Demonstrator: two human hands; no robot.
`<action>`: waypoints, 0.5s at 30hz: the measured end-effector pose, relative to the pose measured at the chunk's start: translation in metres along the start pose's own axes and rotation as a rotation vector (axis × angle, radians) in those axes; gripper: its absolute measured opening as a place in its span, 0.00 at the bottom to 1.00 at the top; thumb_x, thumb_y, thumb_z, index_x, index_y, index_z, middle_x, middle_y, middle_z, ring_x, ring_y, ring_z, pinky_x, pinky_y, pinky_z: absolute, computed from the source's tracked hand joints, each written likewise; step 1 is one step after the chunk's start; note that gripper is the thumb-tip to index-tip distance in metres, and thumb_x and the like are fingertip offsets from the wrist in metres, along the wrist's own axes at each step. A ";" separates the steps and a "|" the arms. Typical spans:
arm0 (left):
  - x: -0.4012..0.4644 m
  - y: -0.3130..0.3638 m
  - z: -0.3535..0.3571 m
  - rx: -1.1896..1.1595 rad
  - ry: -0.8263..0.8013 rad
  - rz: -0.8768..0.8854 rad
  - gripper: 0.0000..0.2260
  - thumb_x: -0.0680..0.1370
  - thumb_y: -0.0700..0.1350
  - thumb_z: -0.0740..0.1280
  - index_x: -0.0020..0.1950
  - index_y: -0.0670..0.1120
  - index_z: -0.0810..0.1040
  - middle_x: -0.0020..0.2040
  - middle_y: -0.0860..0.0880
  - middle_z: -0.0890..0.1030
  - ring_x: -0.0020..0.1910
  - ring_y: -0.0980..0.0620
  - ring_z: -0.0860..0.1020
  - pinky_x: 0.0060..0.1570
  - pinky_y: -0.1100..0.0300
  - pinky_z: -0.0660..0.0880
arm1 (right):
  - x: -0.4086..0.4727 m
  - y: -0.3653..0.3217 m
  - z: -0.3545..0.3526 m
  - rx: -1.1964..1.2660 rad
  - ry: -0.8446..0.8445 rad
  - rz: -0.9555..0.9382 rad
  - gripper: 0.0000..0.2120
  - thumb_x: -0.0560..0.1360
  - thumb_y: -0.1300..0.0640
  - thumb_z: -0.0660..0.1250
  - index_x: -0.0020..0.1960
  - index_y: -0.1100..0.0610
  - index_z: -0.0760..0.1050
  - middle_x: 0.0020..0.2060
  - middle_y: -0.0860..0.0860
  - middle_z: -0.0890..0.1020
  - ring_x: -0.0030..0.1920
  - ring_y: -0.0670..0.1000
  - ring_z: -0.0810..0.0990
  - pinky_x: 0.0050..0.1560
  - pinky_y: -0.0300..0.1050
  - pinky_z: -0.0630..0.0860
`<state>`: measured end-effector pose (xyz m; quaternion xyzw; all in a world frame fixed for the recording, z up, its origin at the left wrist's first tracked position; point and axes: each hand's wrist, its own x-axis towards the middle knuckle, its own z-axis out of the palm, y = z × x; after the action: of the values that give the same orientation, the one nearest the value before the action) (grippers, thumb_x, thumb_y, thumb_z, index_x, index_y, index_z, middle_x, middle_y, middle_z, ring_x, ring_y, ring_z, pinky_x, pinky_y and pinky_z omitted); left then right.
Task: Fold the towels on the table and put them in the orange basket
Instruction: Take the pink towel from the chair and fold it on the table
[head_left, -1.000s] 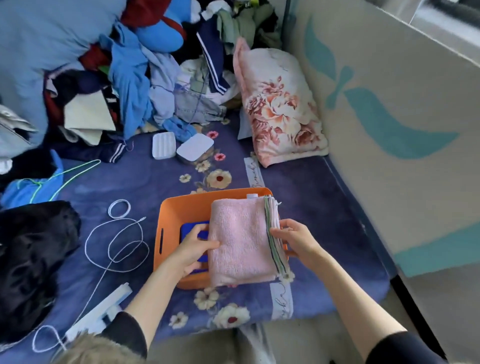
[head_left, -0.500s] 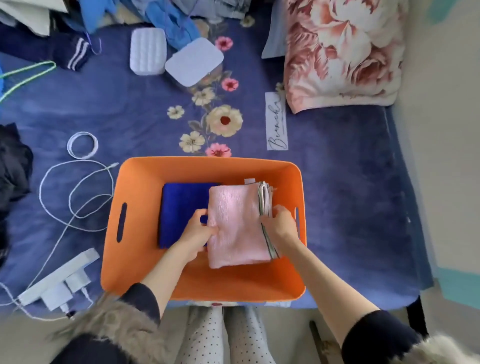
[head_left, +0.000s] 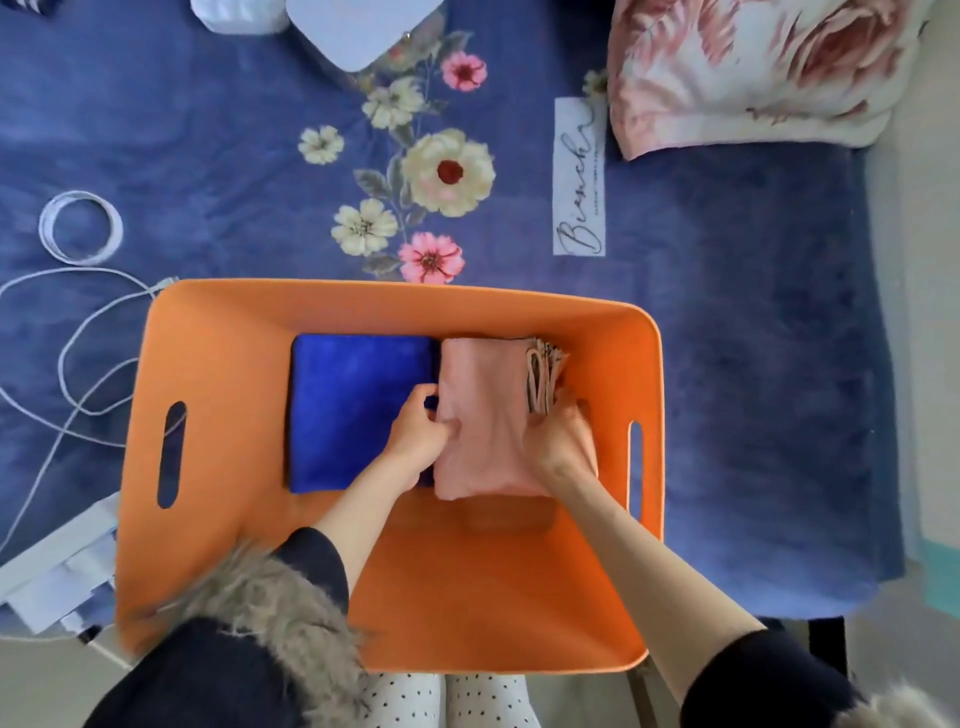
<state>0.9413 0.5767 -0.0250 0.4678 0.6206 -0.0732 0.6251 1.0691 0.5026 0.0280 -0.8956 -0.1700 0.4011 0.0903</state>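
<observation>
The orange basket (head_left: 218, 545) stands on the blue floral blanket, seen from straight above. A folded blue towel (head_left: 358, 410) lies flat on its bottom at the left. Beside it on the right lies a folded pink towel (head_left: 485, 415), its striped edges stacked on the right side. My left hand (head_left: 418, 436) grips the pink towel's left edge, over the blue towel's right border. My right hand (head_left: 561, 441) grips the pink towel's right edge near the striped layers. Both hands are down inside the basket.
A floral pillow (head_left: 753, 67) lies at the back right. White cables (head_left: 78, 332) and a white charger (head_left: 57, 566) lie left of the basket. White boxes (head_left: 358, 31) sit at the top edge. The blanket's printed label (head_left: 579, 176) is behind the basket.
The pink towel went from above the basket rim down to the basket bottom, next to the blue towel. Both hands followed it down, and the view tipped to look straight down.
</observation>
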 end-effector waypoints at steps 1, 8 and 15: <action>0.002 0.000 -0.001 0.019 0.003 0.018 0.20 0.77 0.40 0.65 0.66 0.52 0.66 0.51 0.50 0.76 0.50 0.50 0.76 0.49 0.53 0.76 | 0.002 0.001 0.003 0.014 -0.014 0.010 0.19 0.79 0.61 0.56 0.69 0.62 0.61 0.65 0.63 0.71 0.64 0.63 0.71 0.63 0.56 0.70; -0.026 -0.014 0.003 0.632 0.110 0.510 0.29 0.75 0.37 0.65 0.73 0.49 0.59 0.70 0.46 0.63 0.67 0.45 0.66 0.59 0.49 0.72 | -0.014 0.023 0.023 -0.149 -0.074 -0.257 0.28 0.79 0.62 0.54 0.76 0.60 0.46 0.76 0.56 0.50 0.75 0.56 0.51 0.72 0.45 0.50; 0.001 -0.011 0.005 1.444 -0.020 0.698 0.54 0.68 0.63 0.68 0.71 0.52 0.26 0.68 0.46 0.21 0.67 0.45 0.22 0.69 0.44 0.30 | 0.018 0.029 0.029 -0.907 -0.118 -0.355 0.39 0.80 0.54 0.56 0.73 0.58 0.27 0.73 0.60 0.31 0.73 0.61 0.31 0.72 0.57 0.34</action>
<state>0.9375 0.5675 -0.0320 0.9230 0.2324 -0.2611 0.1606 1.0654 0.4833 -0.0120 -0.7775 -0.4825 0.3152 -0.2516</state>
